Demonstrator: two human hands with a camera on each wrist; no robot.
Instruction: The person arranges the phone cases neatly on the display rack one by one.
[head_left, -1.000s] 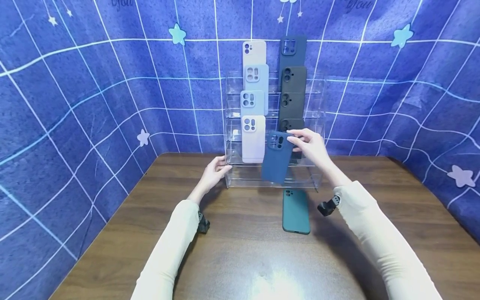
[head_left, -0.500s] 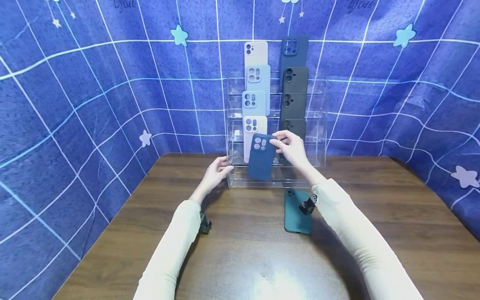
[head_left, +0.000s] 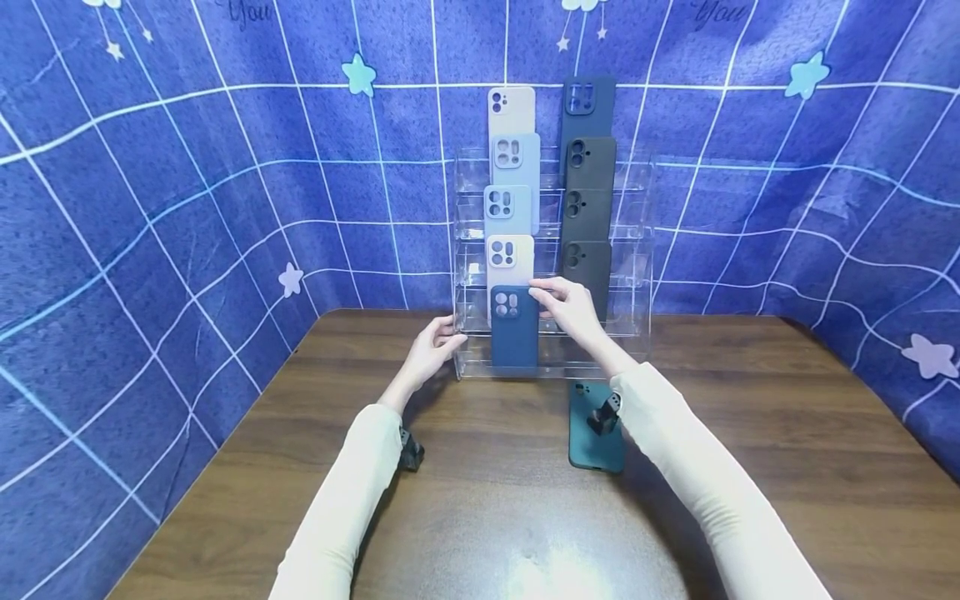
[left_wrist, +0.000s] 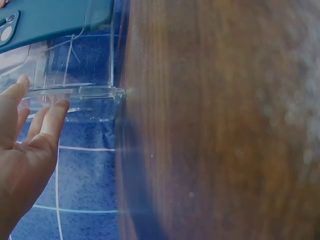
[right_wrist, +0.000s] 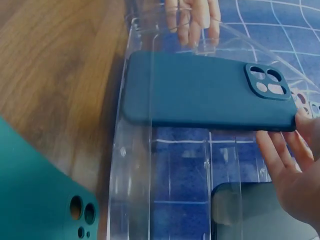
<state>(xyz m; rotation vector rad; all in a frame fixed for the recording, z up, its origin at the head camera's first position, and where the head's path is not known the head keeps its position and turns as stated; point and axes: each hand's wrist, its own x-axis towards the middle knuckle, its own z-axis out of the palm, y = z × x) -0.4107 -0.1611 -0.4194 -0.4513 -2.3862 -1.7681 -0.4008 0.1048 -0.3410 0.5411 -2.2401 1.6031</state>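
Note:
My right hand [head_left: 572, 310] pinches the upper right corner of a dark blue phone case [head_left: 514, 337] between thumb and fingers. The case stands upright in the lowest tier of a clear acrylic display stand [head_left: 633, 354], in front of a white phone case [head_left: 510, 254]; in the right wrist view its lower end sits behind the clear front lip. My left hand [head_left: 429, 350] touches the stand's left side panel with extended fingers. A green phone case [head_left: 596, 450] lies on the table before the stand, partly covered by the right wrist camera.
Above the white case, the left column holds a light blue case [head_left: 498, 204], another light blue one [head_left: 525, 171] and a white one [head_left: 521, 112]. On the right are several black cases [head_left: 592, 258] and a dark blue one [head_left: 588, 121]. A blue curtain [head_left: 337, 192] hangs behind the wooden table [head_left: 480, 500].
My right hand has carried the dark blue case left and then lowered it into the stand's bottom tier, where it now stands straight. The left hand keeps its place at the stand's side.

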